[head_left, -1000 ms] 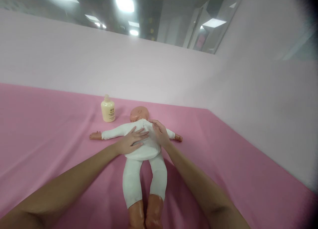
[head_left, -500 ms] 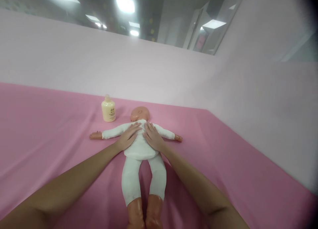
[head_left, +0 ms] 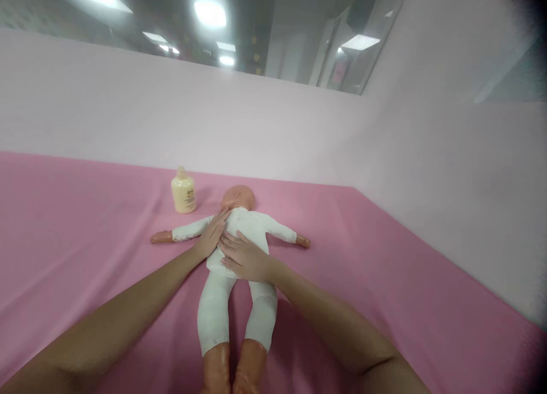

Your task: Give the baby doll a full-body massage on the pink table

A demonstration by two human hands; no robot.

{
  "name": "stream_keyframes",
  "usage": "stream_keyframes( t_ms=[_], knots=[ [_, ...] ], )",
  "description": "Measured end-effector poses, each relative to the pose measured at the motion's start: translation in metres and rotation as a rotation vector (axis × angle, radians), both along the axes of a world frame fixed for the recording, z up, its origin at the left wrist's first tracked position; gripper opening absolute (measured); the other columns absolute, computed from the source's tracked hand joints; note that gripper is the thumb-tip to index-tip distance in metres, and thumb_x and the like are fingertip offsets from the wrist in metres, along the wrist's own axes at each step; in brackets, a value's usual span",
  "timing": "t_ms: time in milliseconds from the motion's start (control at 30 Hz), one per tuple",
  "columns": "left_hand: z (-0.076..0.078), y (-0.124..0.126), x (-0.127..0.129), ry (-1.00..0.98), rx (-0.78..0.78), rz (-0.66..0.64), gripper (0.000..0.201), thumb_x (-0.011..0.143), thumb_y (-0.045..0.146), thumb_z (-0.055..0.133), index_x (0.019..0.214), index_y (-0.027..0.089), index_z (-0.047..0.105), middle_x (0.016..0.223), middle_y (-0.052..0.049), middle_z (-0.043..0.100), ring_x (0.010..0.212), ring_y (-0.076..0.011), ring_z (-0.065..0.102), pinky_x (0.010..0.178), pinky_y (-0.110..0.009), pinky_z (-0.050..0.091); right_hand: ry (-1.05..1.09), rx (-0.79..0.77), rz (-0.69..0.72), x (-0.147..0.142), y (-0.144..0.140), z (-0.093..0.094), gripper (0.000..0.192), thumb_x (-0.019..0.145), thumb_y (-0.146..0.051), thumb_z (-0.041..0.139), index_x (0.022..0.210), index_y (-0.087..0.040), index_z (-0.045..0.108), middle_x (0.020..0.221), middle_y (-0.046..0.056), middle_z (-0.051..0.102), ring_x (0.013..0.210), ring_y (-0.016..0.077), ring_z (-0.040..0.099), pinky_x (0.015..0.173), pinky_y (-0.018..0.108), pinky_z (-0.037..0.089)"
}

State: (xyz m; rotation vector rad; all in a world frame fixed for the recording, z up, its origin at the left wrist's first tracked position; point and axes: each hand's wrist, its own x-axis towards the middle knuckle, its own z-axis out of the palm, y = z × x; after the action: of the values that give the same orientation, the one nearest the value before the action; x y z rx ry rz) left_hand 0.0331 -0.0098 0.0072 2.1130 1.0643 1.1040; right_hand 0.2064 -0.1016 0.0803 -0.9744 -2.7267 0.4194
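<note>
The doll (head_left: 239,251) lies face up on the pink cloth (head_left: 85,234), feet toward the person and head toward the wall. Nearest the camera, the bare feet (head_left: 228,368) sit side by side at the bottom edge of the view, partly cut off. Above them, the two legs in white leggings run up to the trunk, slightly apart. The right hand (head_left: 243,258) lies flat across the belly of the white suit, fingers spread and pointing to the person's left; it grips nothing. The left hand (head_left: 211,235) lies flat on the chest by the doll's near-side shoulder, fingers extended toward the head, palm down, likewise clasping nothing. The two hands are just beside each other, the left fingertips beyond the right. Both doll arms stretch straight out to the sides, with bare hands resting on the cloth. The head (head_left: 238,198) is turned toward the person's left. Beyond the doll's outstretched arm, near the head, a cream bottle (head_left: 183,191) stands upright on the cloth, apart from the doll. A pale wall (head_left: 256,126) rises behind.
</note>
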Motion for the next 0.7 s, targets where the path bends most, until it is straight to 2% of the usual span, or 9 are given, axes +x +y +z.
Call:
stream_keyframes(
  t_ms=[100,233,367,433,500,567,700],
  knots=[
    [0.001,0.0,0.001,-0.015,-0.052,0.031,0.068,0.099,0.057,0.016,0.152,0.019,0.035,0.162,-0.005,0.026,0.153,-0.0207,0.014,0.126,-0.045,0.011,0.006,-0.071,0.101,0.004,0.005,0.001,0.048,0.102,-0.029,0.032,0.148,-0.018,0.043,0.155,0.009,0.038,0.15,0.0242,0.025,0.125,0.052,0.01],
    [0.002,0.001,0.001,-0.002,-0.081,0.043,0.07,0.099,0.057,0.018,0.152,0.015,0.034,0.162,-0.007,0.025,0.152,-0.0206,0.014,0.126,-0.043,0.011,0.111,-0.252,0.18,0.011,0.013,0.005,0.044,0.102,-0.036,0.035,0.137,-0.025,0.057,0.149,0.004,0.047,0.146,0.0228,0.034,0.126,0.044,0.011],
    [0.0,0.005,0.001,0.04,-0.05,0.035,0.067,0.099,0.055,0.022,0.153,0.019,0.032,0.163,-0.006,0.025,0.152,-0.0204,0.014,0.126,-0.044,0.01,0.202,-0.493,0.259,0.013,0.014,0.016,0.042,0.098,-0.052,0.042,0.113,-0.029,0.074,0.127,0.003,0.067,0.136,0.0211,0.048,0.123,0.036,0.02],
    [-0.002,0.006,0.002,0.093,-0.02,0.037,0.066,0.098,0.054,0.026,0.154,0.019,0.03,0.163,-0.007,0.024,0.153,-0.0221,0.014,0.125,-0.047,0.013,0.244,-0.606,0.298,0.014,0.012,0.023,0.048,0.095,-0.06,0.043,0.097,-0.027,0.079,0.115,0.004,0.072,0.133,0.0211,0.052,0.122,0.033,0.02],
    [-0.002,0.003,0.005,0.16,0.007,0.063,0.065,0.098,0.051,0.027,0.155,0.018,0.028,0.163,-0.01,0.023,0.153,-0.0245,0.013,0.123,-0.051,0.016,0.291,-0.704,0.35,0.015,0.011,0.027,0.054,0.092,-0.065,0.045,0.083,-0.024,0.079,0.1,0.006,0.076,0.129,0.0213,0.055,0.122,0.032,0.016],
    [0.0,-0.004,0.011,0.231,0.022,0.089,0.064,0.099,0.047,0.025,0.155,0.015,0.027,0.163,-0.013,0.021,0.152,-0.0273,0.012,0.122,-0.054,0.017,0.338,-0.79,0.371,0.019,0.012,0.027,0.057,0.09,-0.066,0.047,0.073,-0.02,0.077,0.085,0.007,0.076,0.12,0.0221,0.061,0.121,0.032,0.018],
    [0.013,-0.026,0.022,0.375,0.002,0.119,0.063,0.1,0.043,0.023,0.155,0.012,0.025,0.164,-0.016,0.015,0.152,-0.0348,0.008,0.119,-0.059,0.018,0.488,-0.968,0.275,0.03,0.024,0.012,0.058,0.086,-0.067,0.051,0.063,-0.017,0.069,0.065,0.009,0.069,0.085,0.0232,0.07,0.107,0.036,0.04]
  ],
)
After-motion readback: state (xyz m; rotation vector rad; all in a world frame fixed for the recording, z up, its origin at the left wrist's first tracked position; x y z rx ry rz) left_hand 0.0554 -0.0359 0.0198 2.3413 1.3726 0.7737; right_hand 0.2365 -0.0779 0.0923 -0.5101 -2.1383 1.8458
